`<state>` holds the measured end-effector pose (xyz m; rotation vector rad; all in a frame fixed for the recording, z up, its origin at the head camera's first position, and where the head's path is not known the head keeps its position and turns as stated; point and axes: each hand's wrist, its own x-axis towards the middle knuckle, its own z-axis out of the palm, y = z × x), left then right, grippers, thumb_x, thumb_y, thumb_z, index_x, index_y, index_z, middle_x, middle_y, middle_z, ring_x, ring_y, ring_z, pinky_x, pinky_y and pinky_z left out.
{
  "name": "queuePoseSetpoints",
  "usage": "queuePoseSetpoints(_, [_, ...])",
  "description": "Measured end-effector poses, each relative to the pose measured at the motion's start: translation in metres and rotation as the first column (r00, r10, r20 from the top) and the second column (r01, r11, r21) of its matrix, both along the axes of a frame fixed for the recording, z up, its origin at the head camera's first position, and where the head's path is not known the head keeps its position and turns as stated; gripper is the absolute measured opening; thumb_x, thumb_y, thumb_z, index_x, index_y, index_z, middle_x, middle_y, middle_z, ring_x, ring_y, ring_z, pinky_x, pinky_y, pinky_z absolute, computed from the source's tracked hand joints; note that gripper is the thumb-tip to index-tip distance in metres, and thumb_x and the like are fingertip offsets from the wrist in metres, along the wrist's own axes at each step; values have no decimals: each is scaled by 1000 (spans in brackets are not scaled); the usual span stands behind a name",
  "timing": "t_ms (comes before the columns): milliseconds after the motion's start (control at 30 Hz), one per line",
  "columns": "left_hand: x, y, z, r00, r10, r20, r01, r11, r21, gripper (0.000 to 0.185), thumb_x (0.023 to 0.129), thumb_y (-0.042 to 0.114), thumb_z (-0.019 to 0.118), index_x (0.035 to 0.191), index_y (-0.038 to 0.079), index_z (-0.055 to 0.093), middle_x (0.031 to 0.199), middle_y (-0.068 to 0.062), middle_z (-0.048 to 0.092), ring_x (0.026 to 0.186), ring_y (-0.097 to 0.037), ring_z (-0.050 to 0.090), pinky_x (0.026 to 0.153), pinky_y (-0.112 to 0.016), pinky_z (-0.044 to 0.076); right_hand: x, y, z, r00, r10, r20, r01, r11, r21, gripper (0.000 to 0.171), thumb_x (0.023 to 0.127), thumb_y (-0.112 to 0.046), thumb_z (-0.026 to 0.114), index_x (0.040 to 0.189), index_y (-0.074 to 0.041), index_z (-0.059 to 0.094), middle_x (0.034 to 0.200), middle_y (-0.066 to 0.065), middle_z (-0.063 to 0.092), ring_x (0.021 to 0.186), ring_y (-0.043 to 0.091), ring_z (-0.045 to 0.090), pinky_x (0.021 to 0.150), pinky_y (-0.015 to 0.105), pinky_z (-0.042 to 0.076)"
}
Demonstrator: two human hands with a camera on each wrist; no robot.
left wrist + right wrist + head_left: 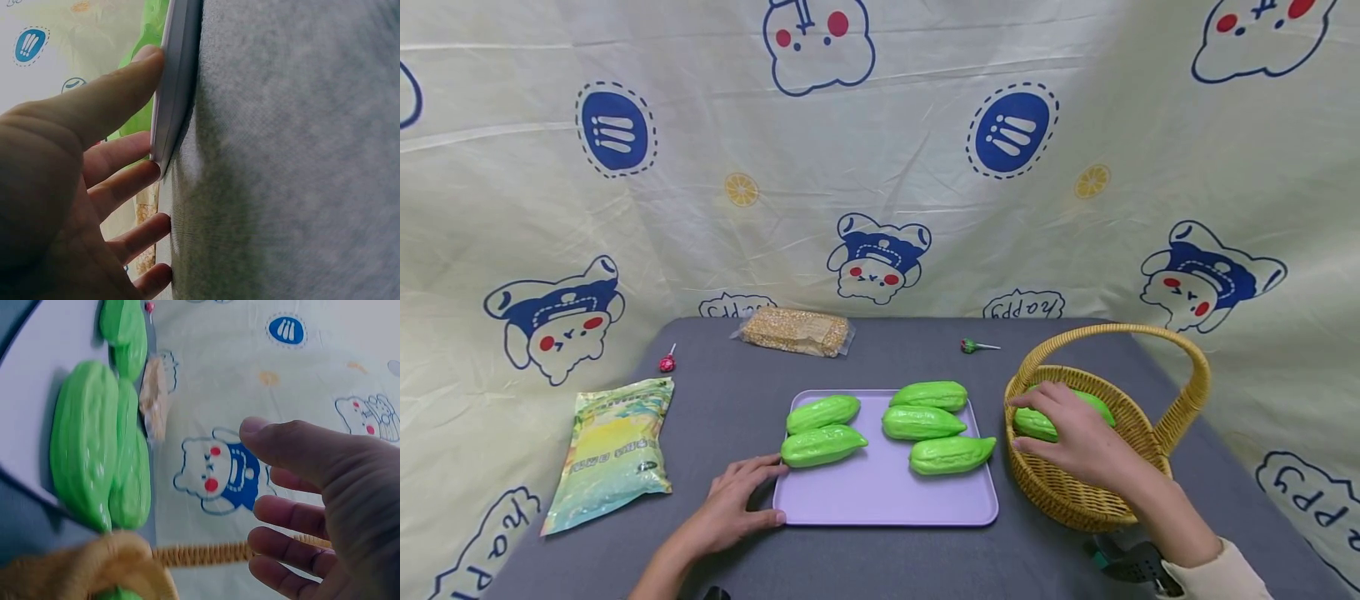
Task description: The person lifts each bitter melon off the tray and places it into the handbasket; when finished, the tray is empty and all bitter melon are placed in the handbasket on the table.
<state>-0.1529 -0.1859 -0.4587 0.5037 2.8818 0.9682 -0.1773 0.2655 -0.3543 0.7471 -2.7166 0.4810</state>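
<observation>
My right hand (1075, 433) lies spread, fingers relaxed, over one glossy green ridged plastic gourd (1037, 423) in the woven yellow wicker basket (1075, 500); grasp not confirmed. Five matching gourds sit on the lilac rectangular tray (887, 500). My left hand (733, 500), fingers straight, touches the tray's near-left corner on the grey desk (737, 392).

- The grey desk (880, 558) is carrying a lilac tray (887, 500) and a wicker basket (1075, 500).
- Two snack packets (613, 450) (795, 331) and two lollipops (667, 362) (973, 346) are lying there.
</observation>
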Motion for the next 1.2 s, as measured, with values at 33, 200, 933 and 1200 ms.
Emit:
queuePoseSetpoints(33, [0,0,0,1000,1,1,-1,1000,0,59,75,41,75,125,16,59,140,-6,50,125,-32,42,90,-50,31,0,-4,-1,1000,9,-7,-9,1000,-2,42,76,-25,78,114,-14,63,107,1,62,101,19,57,82,42,47])
queuePoseSetpoints(200, [0,0,0,1000,7,6,-7,1000,-2,59,74,42,75,125,17,58,140,-5,49,125,-31,42,89,-48,31,-2,-23,-6,996,69,-63,-71,997,-27,45,74,-23,80,115,-13,63,107,0,62,99,17,57,80,39,47])
queuePoseSetpoints(933, [1,0,0,1000,2,0,-2,1000,2,58,75,41,75,125,17,58,141,-5,49,127,-32,41,91,-49,31,-17,-104,-34,977,196,-81,-203,975,-94,42,78,-30,76,114,-15,62,106,-1,61,104,17,56,84,39,48])
queuePoseSetpoints(1200, [0,-1,0,1000,-1,16,1,1000,2,58,76,41,75,126,18,58,142,-5,48,128,-33,40,91,-50,30,-22,-126,-43,979,203,-33,-206,973,-100,42,79,-33,74,115,-14,62,114,1,60,109,18,54,89,39,47])
